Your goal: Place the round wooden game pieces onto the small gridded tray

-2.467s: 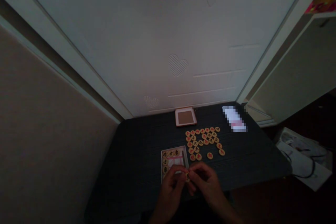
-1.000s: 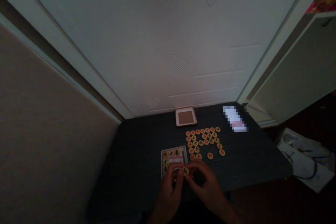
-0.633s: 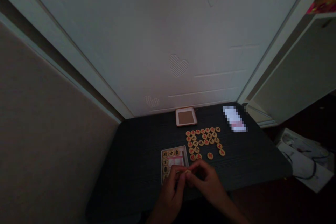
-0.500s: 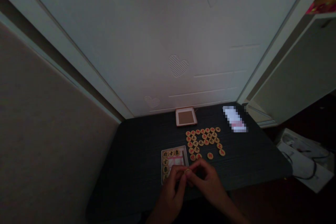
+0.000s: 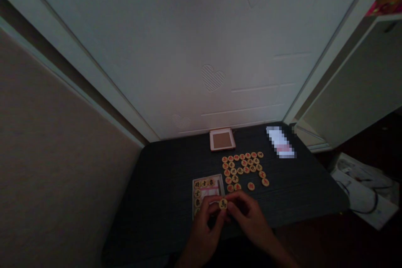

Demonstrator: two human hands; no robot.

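Observation:
Between my two hands is a round Chinese chess piece (image 5: 223,204) with a black character facing me. My left hand (image 5: 209,222) pinches its left side, and my right hand (image 5: 246,213) grips its right side. Just behind my hands lies an open shallow box (image 5: 221,182), with several black-lettered chess pieces (image 5: 204,183) along its far and left sides; my left hand hides its near right part. Loose chess pieces (image 5: 242,157), mostly red-lettered and some black-lettered, lie in rows to the right of the box. One red piece (image 5: 251,186) sits apart near my right hand.
A pinkish box lid (image 5: 211,147) with a brown inside lies at the back of the dark table (image 5: 163,167). A pixelated white item (image 5: 281,142) is at the far right. White doors rise behind; a white box (image 5: 367,192) stands beyond the right edge.
The chess piece in my fingers has turned from nearly edge-on, so its black character now shows. My hands have stayed in almost the same place.

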